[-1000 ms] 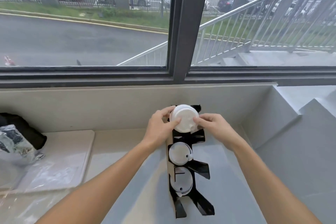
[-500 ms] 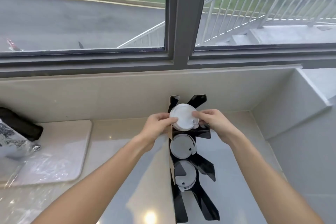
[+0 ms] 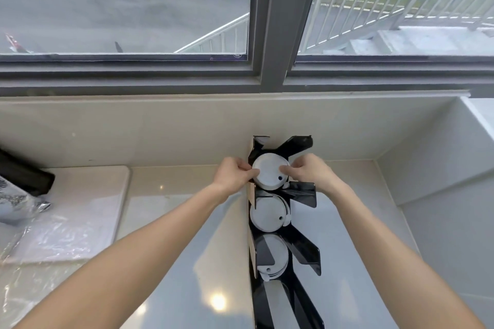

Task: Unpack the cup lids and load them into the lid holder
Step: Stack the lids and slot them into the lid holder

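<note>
I see my left hand [image 3: 235,175] and right hand [image 3: 307,172] pinching opposite edges of a white lid stack [image 3: 270,175], apparently seated in the black lid holder's [image 3: 302,191] top slot; countertop [image 3: 187,222] lies open leftward.

A café or shop service counter [image 3: 187,222] beneath a street-facing window [image 3: 128,8], with a black lid holder [image 3: 302,192] on it.

The lid holder [image 3: 302,192] is seen in glossy black, with a tan edge down its left side. White lids [image 3: 270,175] with a small dark hole are stacked in it. Left of the holder, the tabletop [image 3: 187,222] is shown pale cream, a white mat [image 3: 88,200] under clear plastic.
</note>
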